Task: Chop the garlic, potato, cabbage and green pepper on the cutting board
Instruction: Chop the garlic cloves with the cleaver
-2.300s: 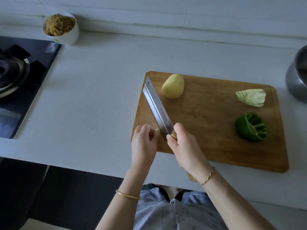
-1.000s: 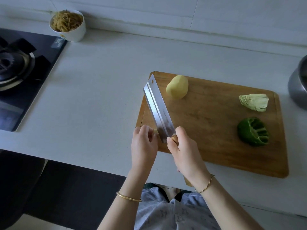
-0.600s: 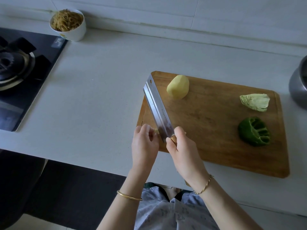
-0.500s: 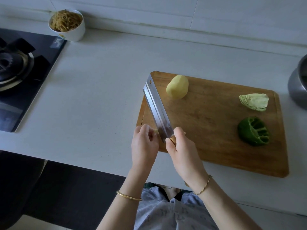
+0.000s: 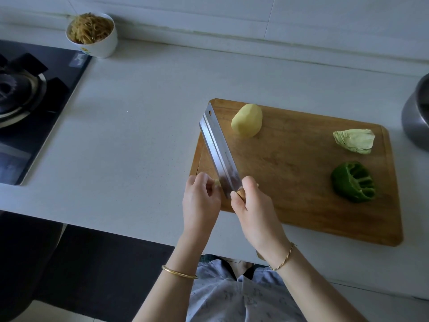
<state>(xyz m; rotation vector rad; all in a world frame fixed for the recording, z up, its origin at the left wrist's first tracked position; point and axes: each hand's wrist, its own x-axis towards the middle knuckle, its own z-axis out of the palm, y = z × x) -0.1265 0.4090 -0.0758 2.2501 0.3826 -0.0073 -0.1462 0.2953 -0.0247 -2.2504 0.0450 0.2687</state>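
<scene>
Left hand (image 5: 200, 201): pinching garlic (image 5: 217, 182) at cutting board (image 5: 301, 182) 7 o'clock.
Right hand (image 5: 254, 208): gripping cleaver (image 5: 219, 149), blade just beside the clove.
Potato (image 5: 247, 120): board's 11 o'clock.
Cabbage (image 5: 354, 140), green pepper (image 5: 352, 182): 3 o'clock edge.

Pale yellow potato (image 5: 247, 120), pale green cabbage wedge (image 5: 354, 141) and dark green pepper (image 5: 352, 181) against a warm brown, wood-grained cutting board (image 5: 290, 177); the cleaver (image 5: 219, 149) is silver-grey, the garlic clove (image 5: 217, 182) cream. The countertop (image 5: 139, 112) is off-white with faint specks, the stove (image 5: 34, 108) black, the bowl (image 5: 102, 47) white holding tan shreds (image 5: 91, 27), the pot (image 5: 415, 117) dark grey. Gold bangle (image 5: 178, 274) and gold bracelet (image 5: 284, 256); a pale blue-grey garment (image 5: 232, 298) carries a small print.
</scene>
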